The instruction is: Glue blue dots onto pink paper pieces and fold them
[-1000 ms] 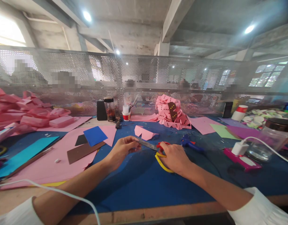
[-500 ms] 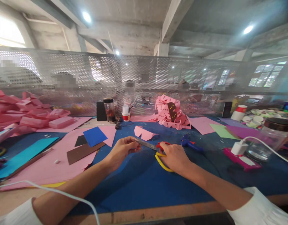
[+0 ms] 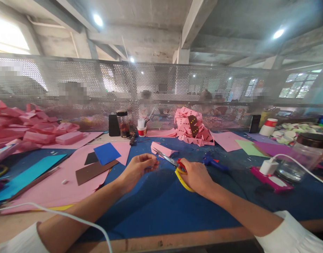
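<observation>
My right hand [image 3: 197, 175] is closed round the handles of a pair of scissors [image 3: 169, 159], one handle loop red and the other yellow. Their metal blades point up and left, slightly parted, over a folded pink paper piece [image 3: 166, 149] on the blue table cover. Just left of the blades is my left hand [image 3: 140, 171], fingertips pinched together. What those fingers hold, if anything, is too small to make out. Beyond my right hand lies a blue glue gun [image 3: 214, 162].
A heap of pink dotted paper shapes [image 3: 193, 128] stands at the back. To the left are blue [image 3: 106, 153] and brown card [image 3: 94, 172] on pink sheets, and pink paper strips [image 3: 40, 126]. At right, a glass jar [image 3: 301, 158] stands near a pink power strip [image 3: 272, 179].
The scissor blades have swung away from my left fingertips, up toward the folded pink paper, and parted slightly. My left hand stays almost in place.
</observation>
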A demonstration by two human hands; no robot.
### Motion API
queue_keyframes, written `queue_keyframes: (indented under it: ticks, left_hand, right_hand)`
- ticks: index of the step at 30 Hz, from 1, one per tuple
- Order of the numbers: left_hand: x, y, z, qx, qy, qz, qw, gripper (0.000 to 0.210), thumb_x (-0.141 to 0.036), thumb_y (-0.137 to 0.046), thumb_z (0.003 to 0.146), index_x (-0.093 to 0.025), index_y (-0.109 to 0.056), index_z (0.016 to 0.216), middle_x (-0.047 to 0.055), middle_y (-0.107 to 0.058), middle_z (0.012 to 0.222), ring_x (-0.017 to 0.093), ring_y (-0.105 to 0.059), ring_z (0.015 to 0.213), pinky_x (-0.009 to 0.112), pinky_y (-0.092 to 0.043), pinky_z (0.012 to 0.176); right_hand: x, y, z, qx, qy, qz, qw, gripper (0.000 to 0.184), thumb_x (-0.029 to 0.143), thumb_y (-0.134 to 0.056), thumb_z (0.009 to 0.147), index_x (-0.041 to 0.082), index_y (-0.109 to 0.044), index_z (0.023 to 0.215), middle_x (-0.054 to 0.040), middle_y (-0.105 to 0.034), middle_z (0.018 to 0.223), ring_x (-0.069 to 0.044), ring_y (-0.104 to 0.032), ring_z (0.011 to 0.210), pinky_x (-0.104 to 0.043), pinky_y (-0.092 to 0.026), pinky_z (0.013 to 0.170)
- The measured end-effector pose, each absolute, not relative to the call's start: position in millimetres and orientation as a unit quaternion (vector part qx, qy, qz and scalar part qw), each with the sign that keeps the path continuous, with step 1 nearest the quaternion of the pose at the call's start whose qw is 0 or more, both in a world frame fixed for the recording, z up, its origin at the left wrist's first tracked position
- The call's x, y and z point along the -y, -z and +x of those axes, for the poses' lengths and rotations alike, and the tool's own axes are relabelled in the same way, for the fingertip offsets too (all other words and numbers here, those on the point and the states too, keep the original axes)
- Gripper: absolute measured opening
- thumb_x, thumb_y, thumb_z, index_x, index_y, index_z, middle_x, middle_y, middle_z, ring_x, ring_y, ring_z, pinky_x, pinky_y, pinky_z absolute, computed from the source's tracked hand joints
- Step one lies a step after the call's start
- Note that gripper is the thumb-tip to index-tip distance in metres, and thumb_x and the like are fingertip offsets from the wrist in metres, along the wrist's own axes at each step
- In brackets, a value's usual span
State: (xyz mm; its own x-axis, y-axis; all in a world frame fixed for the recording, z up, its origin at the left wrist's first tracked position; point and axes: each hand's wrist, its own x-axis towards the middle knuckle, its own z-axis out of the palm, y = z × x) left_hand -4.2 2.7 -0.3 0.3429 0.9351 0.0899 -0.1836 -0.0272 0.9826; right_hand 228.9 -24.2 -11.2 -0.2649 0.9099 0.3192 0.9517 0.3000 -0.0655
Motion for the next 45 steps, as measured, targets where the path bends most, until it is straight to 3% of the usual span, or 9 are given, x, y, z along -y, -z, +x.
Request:
queue_keyframes:
  ticks: [8, 28, 40, 45]
  left_hand:
    - [-3.6, 2.4, -4.7, -0.346, -0.458, 0.537, 0.618, 0.016, -0.031, -0.072, 0.075, -0.016, -0.067, 0.079, 0.004, -0.068, 0.083, 0.014, -0.061, 0.075, 0.029, -0.049, 0.078]
    - [-7.1, 6.3, -6.7, -0.348, -0.451, 0.548, 0.613, 0.017, -0.028, -0.072, 0.075, -0.015, -0.067, 0.084, 0.005, -0.068, 0.087, 0.014, -0.061, 0.078, 0.028, -0.048, 0.079]
    - [-5.6, 5.8, -2.4, -0.409, -0.418, 0.675, 0.450, 0.015, -0.030, -0.066, 0.077, -0.016, -0.064, 0.083, 0.002, -0.066, 0.077, 0.015, -0.060, 0.074, 0.027, -0.045, 0.073]
    - [0.4, 8.8, 0.7, -0.432, -0.389, 0.717, 0.386, 0.023, -0.038, -0.058, 0.082, -0.016, -0.065, 0.081, 0.004, -0.069, 0.079, 0.018, -0.062, 0.077, 0.029, -0.045, 0.073]
  right_hand:
    - [24.3, 7.1, 227.2, 0.785, 0.058, -0.601, 0.137, 0.033, 0.047, -0.045, 0.090, 0.022, -0.057, 0.108, -0.0041, -0.072, 0.084, -0.021, -0.070, 0.079, -0.026, -0.040, 0.064]
    - [22.1, 12.6, 229.3, 0.784, 0.076, -0.594, 0.165, 0.026, 0.042, -0.048, 0.088, 0.025, -0.059, 0.103, -0.0016, -0.073, 0.081, -0.021, -0.070, 0.076, -0.026, -0.038, 0.061]
    - [15.9, 10.2, 235.2, 0.770, 0.087, -0.600, 0.200, 0.023, 0.046, -0.053, 0.083, 0.026, -0.059, 0.093, -0.0001, -0.071, 0.075, -0.021, -0.069, 0.073, -0.027, -0.034, 0.060]
    - [12.2, 4.9, 241.4, 0.756, 0.092, -0.607, 0.227, 0.023, 0.048, -0.052, 0.084, 0.026, -0.058, 0.089, 0.0015, -0.070, 0.073, -0.020, -0.068, 0.069, -0.027, -0.032, 0.059]
